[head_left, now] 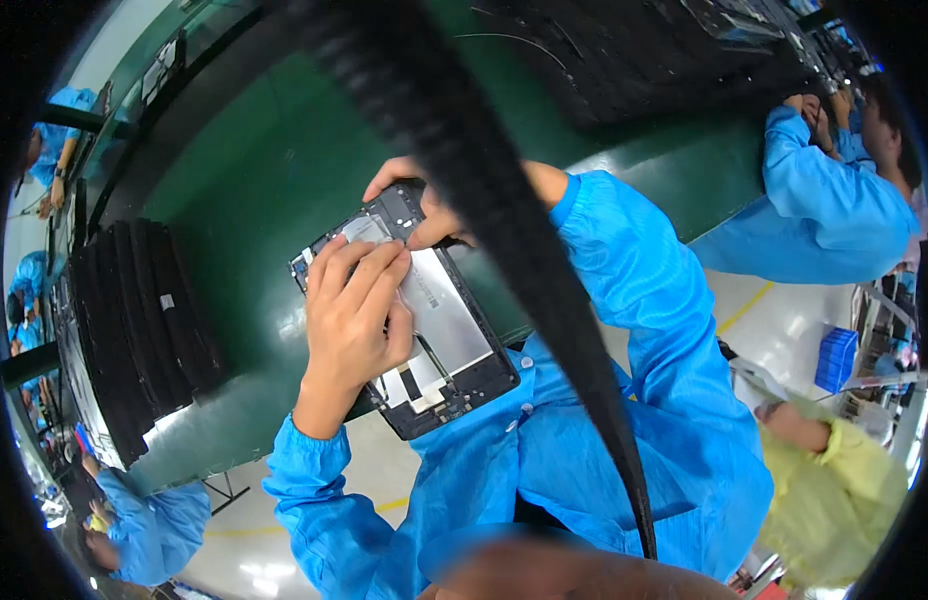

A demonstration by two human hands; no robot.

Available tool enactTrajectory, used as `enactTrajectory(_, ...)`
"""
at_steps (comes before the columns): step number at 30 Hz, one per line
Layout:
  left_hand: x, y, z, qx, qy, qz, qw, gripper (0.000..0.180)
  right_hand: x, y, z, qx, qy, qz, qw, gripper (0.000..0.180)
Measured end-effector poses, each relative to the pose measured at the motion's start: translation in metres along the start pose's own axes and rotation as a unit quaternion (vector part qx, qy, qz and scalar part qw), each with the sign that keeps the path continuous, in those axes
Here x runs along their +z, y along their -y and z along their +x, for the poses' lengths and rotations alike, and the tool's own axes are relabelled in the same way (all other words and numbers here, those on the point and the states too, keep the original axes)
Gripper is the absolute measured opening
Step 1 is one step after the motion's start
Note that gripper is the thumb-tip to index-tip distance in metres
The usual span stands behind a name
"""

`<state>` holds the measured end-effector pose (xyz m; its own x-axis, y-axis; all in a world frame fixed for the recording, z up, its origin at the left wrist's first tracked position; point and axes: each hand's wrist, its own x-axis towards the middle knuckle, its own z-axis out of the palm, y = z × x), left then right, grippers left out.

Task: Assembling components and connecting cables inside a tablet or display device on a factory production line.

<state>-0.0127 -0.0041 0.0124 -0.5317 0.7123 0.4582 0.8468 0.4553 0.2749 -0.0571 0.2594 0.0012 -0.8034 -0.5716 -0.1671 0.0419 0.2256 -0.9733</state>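
Both hands on an opened tablet-like device at the table's edge

Through my head camera I have the opened device in front of the wearer's chest, slanted, its upper end over the green table and its lower end reaching past the near edge, close to the blue smock. Its inside faces up at me: a black frame around a broad silver plate, with a dark ribbon strip near the lower end.

My view of the left hand has it coming in from the lower left and lying across the device's left side. Its fingers are bent and lie close beside one another, the tips touching the inner face; the thumb stands a little apart. I cannot tell whether they grip anything.

The right hand is at the upper end, clamped on the device, fingers around the top edge and thumb over the inner face, its tip near the left fingertips. A black strap hides part of this hand from me.

To the left I see a row of black slabs on the table; at the far right, a blue-clad co-worker sits beside it
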Motion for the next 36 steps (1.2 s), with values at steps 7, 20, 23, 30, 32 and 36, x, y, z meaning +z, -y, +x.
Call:
enactTrajectory(7, 0.004, 0.006, 0.0, 0.005, -0.011, -0.014, 1.0, 0.044, -0.002, 0.025, -0.001, 0.114, 0.017, 0.058, 0.992, 0.073)
enactTrajectory(20, 0.004, 0.003, -0.006, -0.009, 0.002, -0.024, 1.0, 0.046, -0.003, 0.018, -0.001, 0.117, 0.034, 0.119, 0.985, 0.07)
enactTrajectory(23, 0.004, 0.004, -0.006, -0.008, -0.002, -0.023, 1.0, 0.046, -0.002, 0.02, 0.001, 0.115, 0.031, 0.116, 0.986, 0.069)
enactTrajectory(30, 0.005, 0.006, -0.006, -0.001, -0.008, -0.02, 1.0, 0.048, 0.002, 0.029, 0.0, 0.124, 0.011, 0.095, 0.988, 0.069)
enactTrajectory(32, 0.002, 0.004, -0.006, -0.015, 0.001, -0.022, 1.0, 0.044, 0.004, 0.029, 0.0, 0.121, 0.001, 0.087, 0.989, 0.067)
enactTrajectory(36, 0.002, 0.006, -0.003, -0.017, -0.013, -0.022, 1.0, 0.042, 0.005, 0.029, 0.001, 0.11, -0.002, 0.092, 0.99, 0.066)
